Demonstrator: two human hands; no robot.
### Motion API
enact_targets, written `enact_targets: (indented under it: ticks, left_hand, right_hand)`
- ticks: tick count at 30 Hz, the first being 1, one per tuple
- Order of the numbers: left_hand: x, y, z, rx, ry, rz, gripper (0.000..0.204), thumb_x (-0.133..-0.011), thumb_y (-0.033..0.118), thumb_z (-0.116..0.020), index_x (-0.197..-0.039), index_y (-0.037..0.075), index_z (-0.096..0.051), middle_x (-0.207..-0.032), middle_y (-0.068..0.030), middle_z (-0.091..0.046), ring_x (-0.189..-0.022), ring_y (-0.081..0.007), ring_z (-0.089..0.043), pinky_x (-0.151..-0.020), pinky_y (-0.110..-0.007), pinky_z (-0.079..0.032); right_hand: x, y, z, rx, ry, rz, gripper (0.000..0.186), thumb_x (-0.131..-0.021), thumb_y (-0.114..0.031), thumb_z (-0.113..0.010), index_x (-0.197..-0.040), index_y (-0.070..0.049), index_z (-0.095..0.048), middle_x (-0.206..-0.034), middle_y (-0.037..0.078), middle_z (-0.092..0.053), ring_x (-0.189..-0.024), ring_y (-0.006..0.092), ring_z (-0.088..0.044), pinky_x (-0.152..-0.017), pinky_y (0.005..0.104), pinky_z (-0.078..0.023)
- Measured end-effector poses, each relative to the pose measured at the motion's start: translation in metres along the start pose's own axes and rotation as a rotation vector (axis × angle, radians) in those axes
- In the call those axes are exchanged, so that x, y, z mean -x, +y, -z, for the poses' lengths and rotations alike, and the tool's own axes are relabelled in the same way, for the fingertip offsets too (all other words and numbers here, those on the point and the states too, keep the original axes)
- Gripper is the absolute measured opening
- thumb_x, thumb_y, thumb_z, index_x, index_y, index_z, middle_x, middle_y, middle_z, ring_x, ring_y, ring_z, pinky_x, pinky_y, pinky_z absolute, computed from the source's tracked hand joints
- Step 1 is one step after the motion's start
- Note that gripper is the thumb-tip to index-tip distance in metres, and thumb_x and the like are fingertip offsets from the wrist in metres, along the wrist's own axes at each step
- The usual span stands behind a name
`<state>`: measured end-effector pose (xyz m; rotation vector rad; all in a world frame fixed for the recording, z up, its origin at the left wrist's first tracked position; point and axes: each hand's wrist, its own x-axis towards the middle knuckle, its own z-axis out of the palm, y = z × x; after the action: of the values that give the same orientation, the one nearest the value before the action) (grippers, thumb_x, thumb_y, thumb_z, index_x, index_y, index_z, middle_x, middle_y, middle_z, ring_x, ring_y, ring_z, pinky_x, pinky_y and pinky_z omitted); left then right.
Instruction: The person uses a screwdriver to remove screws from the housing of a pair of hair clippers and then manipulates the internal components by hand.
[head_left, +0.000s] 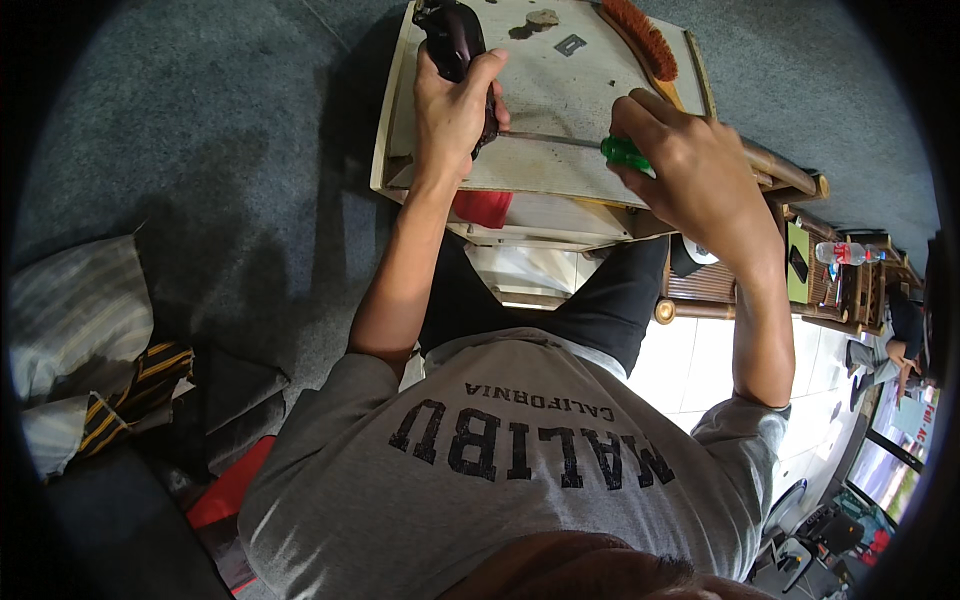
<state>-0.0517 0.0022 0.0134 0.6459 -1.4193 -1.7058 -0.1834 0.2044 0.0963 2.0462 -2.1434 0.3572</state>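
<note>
Hands | left (452, 110) wrapped around dark clipper (455, 38) | right (690, 175) gripping green-handled screwdriver (590, 146), tip toward clipper

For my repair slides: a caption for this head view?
Left hand grips a dark device; right hand drives a green-handled screwdriver into it.

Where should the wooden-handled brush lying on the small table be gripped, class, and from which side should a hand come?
Probably by its bare wooden handle, which points toward the person. The reddish bristles fill the far end of the brush, so the near end is the free part. Come from the right, where the right hand with the green-handled screwdriver is nearest; the left hand grips the dark device.
</note>
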Motion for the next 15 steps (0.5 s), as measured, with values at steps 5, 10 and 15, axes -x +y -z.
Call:
enact_targets:
  ticks: [5, 10, 15]
  left_hand:
    - [-0.005, -0.004, 0.003, 0.047, -0.045, 0.012, 0.031, -0.091, 0.01, -0.074, -0.109, 0.004, -0.049, -0.077, -0.0077, -0.06, -0.05, -0.0163, -0.061, -0.046, -0.034, -0.055]
    - [-0.004, -0.006, 0.002, 0.044, -0.074, -0.006, 0.024, -0.091, 0.014, -0.076, -0.104, 0.006, -0.057, -0.078, -0.005, -0.062, -0.057, -0.0157, -0.065, -0.051, -0.033, -0.057]
    - [-0.005, -0.007, 0.003, 0.07, -0.095, 0.004, 0.024, -0.09, 0.009, -0.074, -0.105, 0.006, -0.055, -0.079, -0.0062, -0.062, -0.056, -0.0163, -0.064, -0.051, -0.033, -0.057]
  right_hand:
    - [0.002, -0.002, 0.0, 0.18, 0.03, 0.019, 0.033, -0.093, -0.035, -0.076, -0.109, -0.007, -0.069, -0.096, 0.005, -0.073, -0.085, 0.0283, -0.077, -0.068, 0.041, -0.06]
    - [-0.001, 0.002, 0.002, 0.081, 0.006, 0.043, 0.034, -0.093, -0.035, -0.075, -0.112, -0.007, -0.068, -0.092, 0.009, -0.073, -0.084, 0.0301, -0.077, -0.067, 0.0414, -0.06]
    - [-0.01, 0.006, 0.009, 0.121, 0.054, 0.102, 0.032, -0.094, -0.031, -0.075, -0.113, -0.008, -0.067, -0.087, 0.013, -0.074, -0.079, 0.0344, -0.075, -0.068, 0.0443, -0.059]
